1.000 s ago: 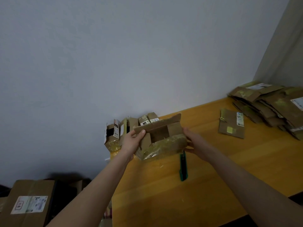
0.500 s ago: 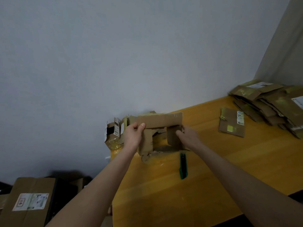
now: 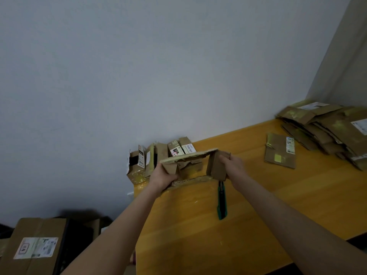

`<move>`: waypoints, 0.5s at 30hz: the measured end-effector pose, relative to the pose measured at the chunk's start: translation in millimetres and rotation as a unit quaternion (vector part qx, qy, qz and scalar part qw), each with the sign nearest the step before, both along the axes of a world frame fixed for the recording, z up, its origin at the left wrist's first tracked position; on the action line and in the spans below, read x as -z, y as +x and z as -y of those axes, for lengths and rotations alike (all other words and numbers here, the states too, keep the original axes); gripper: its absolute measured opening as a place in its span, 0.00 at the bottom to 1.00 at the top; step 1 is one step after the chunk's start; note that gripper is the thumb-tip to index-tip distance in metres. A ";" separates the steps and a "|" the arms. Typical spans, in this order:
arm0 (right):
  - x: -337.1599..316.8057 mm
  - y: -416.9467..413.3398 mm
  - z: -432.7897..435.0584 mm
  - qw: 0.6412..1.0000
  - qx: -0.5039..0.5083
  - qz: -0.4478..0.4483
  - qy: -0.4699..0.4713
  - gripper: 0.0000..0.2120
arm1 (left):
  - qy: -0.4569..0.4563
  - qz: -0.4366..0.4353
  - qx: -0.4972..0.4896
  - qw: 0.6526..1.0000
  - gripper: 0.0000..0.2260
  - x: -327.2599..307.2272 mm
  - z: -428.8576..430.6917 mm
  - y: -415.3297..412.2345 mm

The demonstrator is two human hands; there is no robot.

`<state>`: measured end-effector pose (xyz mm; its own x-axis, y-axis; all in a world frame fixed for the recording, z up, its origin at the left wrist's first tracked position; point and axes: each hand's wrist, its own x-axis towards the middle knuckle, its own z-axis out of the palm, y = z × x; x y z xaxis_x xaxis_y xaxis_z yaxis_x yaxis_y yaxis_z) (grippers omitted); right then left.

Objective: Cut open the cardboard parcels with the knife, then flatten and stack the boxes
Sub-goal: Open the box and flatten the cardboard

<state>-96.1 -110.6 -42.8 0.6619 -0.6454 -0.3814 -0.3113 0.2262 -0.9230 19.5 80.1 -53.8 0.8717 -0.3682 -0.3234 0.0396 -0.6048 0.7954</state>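
While the fingers [image 3: 224, 160] of the right hand [image 3: 234, 165] are curling round the right end panel of the opened cardboard box [image 3: 188, 156], the fingers of the left hand [image 3: 163, 178] are gripping the folded flap at its left end, with the thumb lying across the near side. Both hands are holding the box between them over the far left part of the bench [image 3: 258, 205], with its hollow inside facing the person and its pale-edged top flap stretching from one hand to the other. Whether its lower edge is touching the bench cannot be told. Just below the right hand, the knife [image 3: 222, 201], green and black, is lying flat on the yellow wood, its far end reaching up to the box's lower right corner and its near end pointing toward the person. Behind the held box, a cluster of small parcels [image 3: 139, 165] is standing against the grey wall [image 3: 139, 76] at the bench's far left corner. Well apart to the right, a single flattened box [image 3: 278, 155] with a white label is lying on the bench, and just beyond it a stack of flattened boxes [image 3: 327, 132] is sitting in the far right corner. Down on the floor at the lower left, a large box [image 3: 39, 231] bearing a label is standing beside the bench.
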 end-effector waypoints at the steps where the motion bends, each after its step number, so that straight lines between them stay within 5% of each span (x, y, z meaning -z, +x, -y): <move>1: 1.2 -0.6 2.1 1.000 0.007 0.003 0.012 0.03 | -0.010 -0.022 0.025 0.999 0.28 -0.6 -3.8 1.0; 6: 2.8 -1.1 11.3 0.995 0.036 0.035 0.092 0.07 | -0.057 -0.077 0.123 0.988 0.17 -10.4 -20.9 4.6; 10: 3.8 -3.5 20.8 0.974 0.098 0.097 0.182 0.10 | -0.164 -0.156 0.089 0.970 0.12 -15.6 -29.1 11.1; 15: 3.0 -9.4 24.7 0.944 0.102 0.137 0.283 0.10 | -0.182 -0.115 0.066 0.974 0.08 -12.9 -38.6 22.3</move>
<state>-105.5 -135.3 -45.8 0.6690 -0.5143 -0.5367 0.0249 0.7371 -0.6753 41.8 118.7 -40.9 0.7283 -0.5995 -0.3320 0.1835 -0.2961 0.9374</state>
